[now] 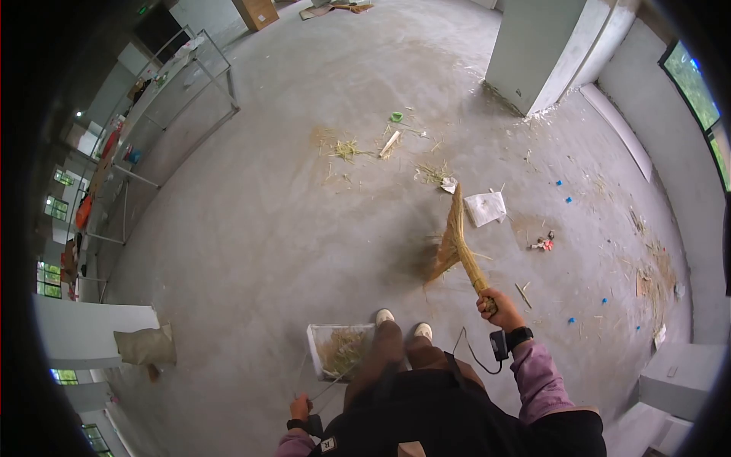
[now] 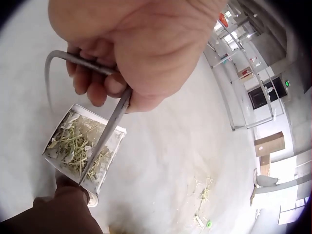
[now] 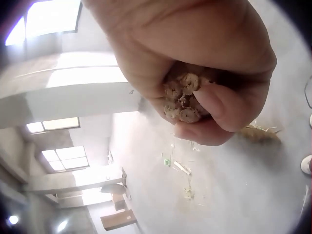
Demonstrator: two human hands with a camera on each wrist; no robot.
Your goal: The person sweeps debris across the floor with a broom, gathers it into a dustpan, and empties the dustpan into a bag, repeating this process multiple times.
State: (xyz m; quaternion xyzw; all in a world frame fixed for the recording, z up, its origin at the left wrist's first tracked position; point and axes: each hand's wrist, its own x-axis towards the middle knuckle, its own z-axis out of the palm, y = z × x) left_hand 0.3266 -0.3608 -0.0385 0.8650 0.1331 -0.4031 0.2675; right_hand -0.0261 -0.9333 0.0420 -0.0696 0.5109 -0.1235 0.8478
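My right hand [image 1: 499, 310] grips the handle end of a straw broom [image 1: 466, 255], whose brown bristles hang above the floor. In the right wrist view the fingers of the right hand [image 3: 204, 78] wrap round the bundled stalk ends [image 3: 187, 97]. My left hand [image 1: 301, 407] holds the thin metal handle of a dustpan [image 1: 311, 343] that stands by my feet. The left wrist view shows the left hand's [image 2: 141, 53] fingers curled round that bent metal rod [image 2: 109, 127]; below it, straw and scraps [image 2: 73, 148] lie inside the white-edged dustpan [image 2: 119, 134].
Straw piles [image 1: 346, 150], a green item [image 1: 396, 116], a white packet [image 1: 485, 207], a small red-and-white item [image 1: 544, 244] and blue bits lie on the floor. A pillar [image 1: 533, 61] rises at the back right. Metal-framed tables [image 1: 164, 84] line the left; a sack [image 1: 145, 346] sits lower left.
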